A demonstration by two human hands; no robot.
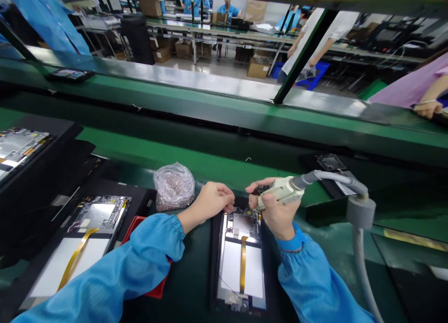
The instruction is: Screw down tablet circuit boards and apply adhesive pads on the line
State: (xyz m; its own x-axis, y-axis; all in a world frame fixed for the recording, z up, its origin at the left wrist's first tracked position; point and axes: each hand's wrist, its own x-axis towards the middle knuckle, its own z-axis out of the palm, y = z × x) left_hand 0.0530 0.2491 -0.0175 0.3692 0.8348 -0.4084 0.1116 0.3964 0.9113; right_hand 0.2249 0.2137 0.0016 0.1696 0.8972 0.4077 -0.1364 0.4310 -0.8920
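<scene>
An opened tablet (241,262), its circuit board, white panel and gold flat cable exposed, lies on a black mat between my forearms. Over its top left corner is my left hand (216,200), fingers pinched together; whatever they may hold is too small to make out. My right hand (280,211) grips a cream-coloured handheld tool (283,191) with a thick grey cable (359,248), just above the tablet's top right corner. Beside my left hand sits a clear plastic bag (174,185) full of tiny copper-coloured parts. A red tray (157,290) is partly hidden under my left sleeve.
To the left are a second opened tablet (98,215) and a third opened tablet (21,148) on dark mats. Another opened device (332,166) lies at the right. A metal ledge (210,82) with dark posts runs across behind the green bench. People stand beyond it.
</scene>
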